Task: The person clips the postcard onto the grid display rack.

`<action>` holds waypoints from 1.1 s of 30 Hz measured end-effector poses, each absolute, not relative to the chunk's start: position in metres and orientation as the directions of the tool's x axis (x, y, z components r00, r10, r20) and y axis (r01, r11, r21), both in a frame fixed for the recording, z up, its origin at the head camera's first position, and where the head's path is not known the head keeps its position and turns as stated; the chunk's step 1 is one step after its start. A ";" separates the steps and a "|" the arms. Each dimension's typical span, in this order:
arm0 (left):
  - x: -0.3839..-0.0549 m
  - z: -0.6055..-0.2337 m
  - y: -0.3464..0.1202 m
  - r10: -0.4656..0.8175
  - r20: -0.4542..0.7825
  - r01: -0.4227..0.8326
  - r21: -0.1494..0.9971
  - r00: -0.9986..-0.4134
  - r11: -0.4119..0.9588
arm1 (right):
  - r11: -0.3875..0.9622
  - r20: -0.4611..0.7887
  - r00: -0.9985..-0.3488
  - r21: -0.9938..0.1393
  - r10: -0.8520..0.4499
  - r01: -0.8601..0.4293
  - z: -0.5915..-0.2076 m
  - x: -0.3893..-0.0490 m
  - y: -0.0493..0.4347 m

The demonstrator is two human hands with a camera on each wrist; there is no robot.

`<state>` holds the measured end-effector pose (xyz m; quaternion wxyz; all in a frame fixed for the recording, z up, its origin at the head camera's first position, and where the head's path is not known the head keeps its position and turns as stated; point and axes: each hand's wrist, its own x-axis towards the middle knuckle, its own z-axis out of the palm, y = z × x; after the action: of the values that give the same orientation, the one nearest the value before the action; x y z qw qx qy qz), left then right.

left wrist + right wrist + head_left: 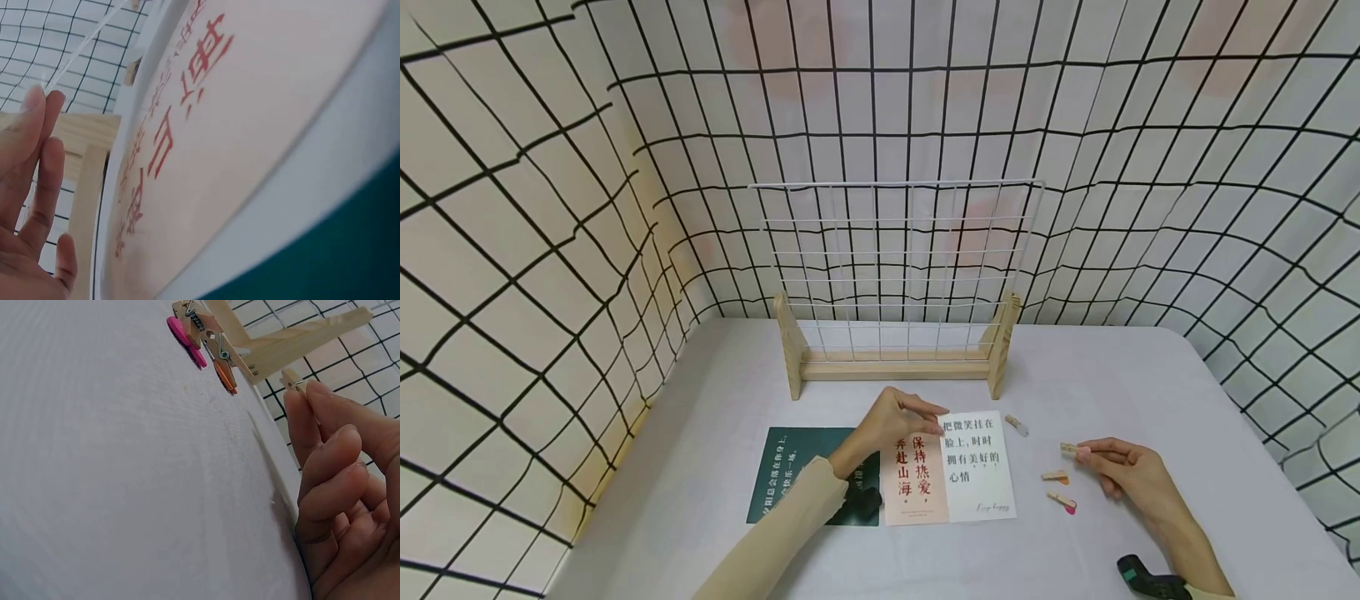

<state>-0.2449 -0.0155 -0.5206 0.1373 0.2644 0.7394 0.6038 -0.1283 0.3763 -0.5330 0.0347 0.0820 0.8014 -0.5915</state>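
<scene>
In the head view my left hand [895, 421] pinches the upper left corner of a white card [981, 483] with dark lettering. The left wrist view shows that card edge-on between thumb and fingertips [53, 103]. Beneath the left hand lies a pink card [917, 492] with red characters. My right hand [1131, 471] pinches a small wooden clothespin [1068, 448] between thumb and index finger, just over the table. Beside it lie one clothespin with an orange end [1055, 477] and one with a pink end [1062, 502].
A white wire grid [895, 267] stands upright in a wooden base [895, 369] behind the cards. Dark green cardstock [767, 475] lies at left, partly under the left forearm. Another clothespin [1017, 425] rests by the white card's upper right corner. Black mesh surrounds the white table [1112, 375].
</scene>
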 end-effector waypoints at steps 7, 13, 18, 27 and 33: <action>-0.257 -0.507 -0.026 0.509 0.186 0.310 0.935 -0.841 0.170 | 0.283 -0.142 -0.984 -0.945 0.105 0.166 -0.533 -0.129 0.378; -0.271 -0.480 -0.046 0.479 0.235 0.342 0.928 -0.846 0.148 | 0.277 -0.138 -0.984 -0.947 0.111 0.164 -0.533 -0.131 0.379; -0.284 -0.455 -0.068 0.459 0.276 0.373 0.919 -0.844 0.132 | 0.250 -0.150 -0.980 -0.952 0.131 0.179 -0.532 -0.131 0.378; -0.301 -0.417 -0.112 0.416 0.423 0.538 0.816 -0.805 0.210 | 0.179 -0.128 -0.987 -0.973 0.094 0.143 -0.529 -0.135 0.371; -0.307 -0.397 -0.135 0.400 0.422 0.547 0.788 -0.814 0.283 | 0.234 -0.134 -0.989 -0.961 0.066 0.146 -0.530 -0.136 0.366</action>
<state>-0.3072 -0.1349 -0.3965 -0.0709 0.2966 0.7979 0.5199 -0.1358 0.3658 -0.5297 0.0327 0.0675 0.7848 -0.6152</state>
